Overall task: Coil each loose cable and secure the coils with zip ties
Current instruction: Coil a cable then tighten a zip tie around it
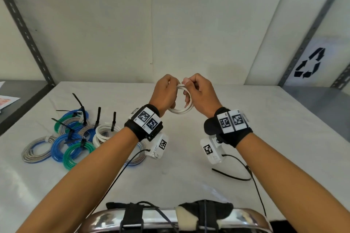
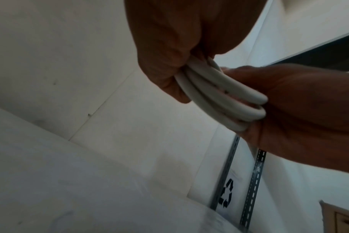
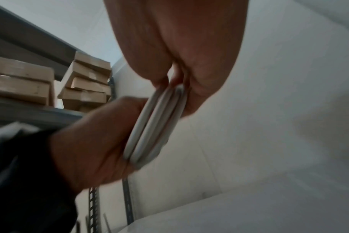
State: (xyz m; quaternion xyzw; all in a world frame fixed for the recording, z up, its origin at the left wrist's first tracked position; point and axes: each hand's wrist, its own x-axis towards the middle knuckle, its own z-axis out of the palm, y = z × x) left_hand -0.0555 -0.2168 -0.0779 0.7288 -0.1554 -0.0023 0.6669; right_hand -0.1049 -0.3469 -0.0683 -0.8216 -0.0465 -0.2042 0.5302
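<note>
Fingers of the right hand were curled round the top of a white cable coil, and the left hand gripped the same coil from the left, both hands closed on it and raised above the white table toward its far middle. Seen from the left wrist, the coil showed as three or four smooth, round white loops lying side by side, pinched where they entered each fist. Its lower arc hung free between the wrists. On the table to the near left lay finished coils in blue, green, grey and white, most with black zip ties sticking up. One loose black zip tie lay on the near right.
</note>
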